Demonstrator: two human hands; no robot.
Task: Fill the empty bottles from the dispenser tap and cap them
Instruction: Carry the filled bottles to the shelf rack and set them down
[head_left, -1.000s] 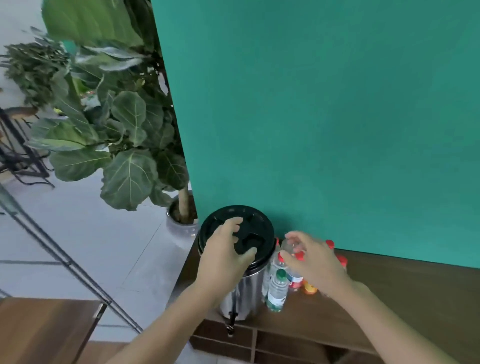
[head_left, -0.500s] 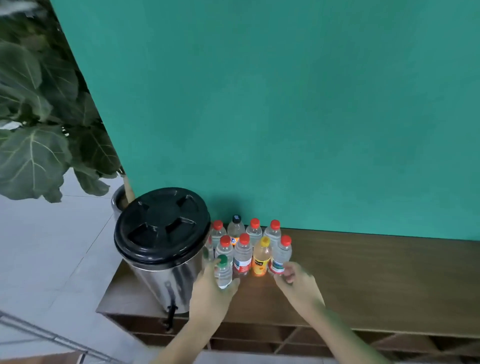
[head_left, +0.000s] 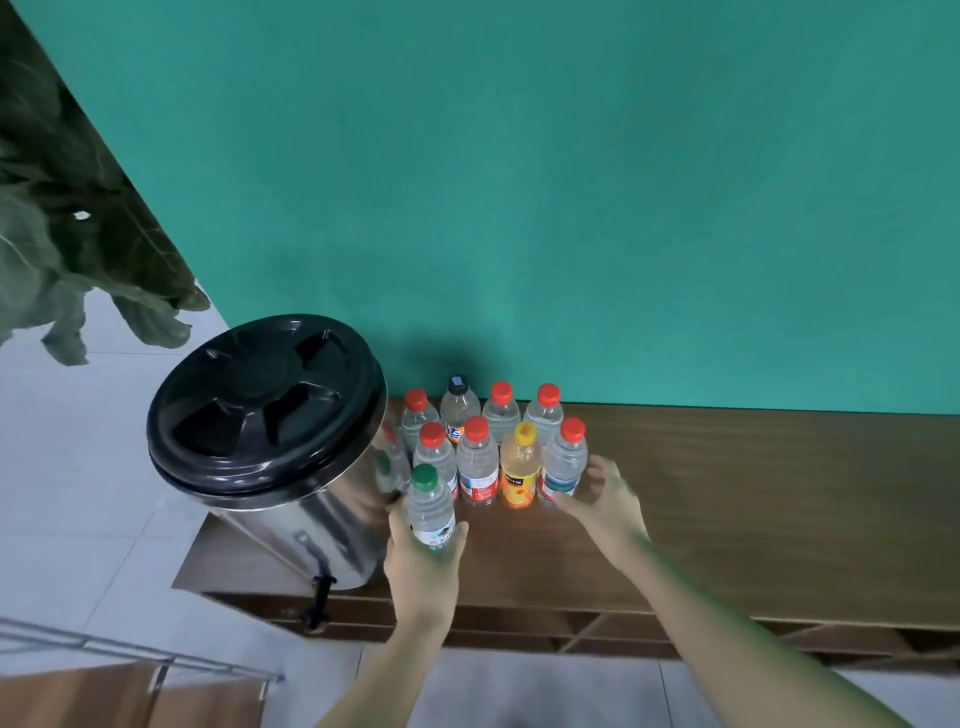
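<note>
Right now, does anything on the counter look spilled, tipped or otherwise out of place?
Nothing stands out. The bottles stand upright and capped in a cluster beside the dispenser, whose black lid sits on. The left hand grips the green-capped bottle; the right hand reaches beside the others. No spill shows on the counter.

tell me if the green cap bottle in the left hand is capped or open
Capped. The green cap sits on the bottle, which stands upright in the left hand.
</note>
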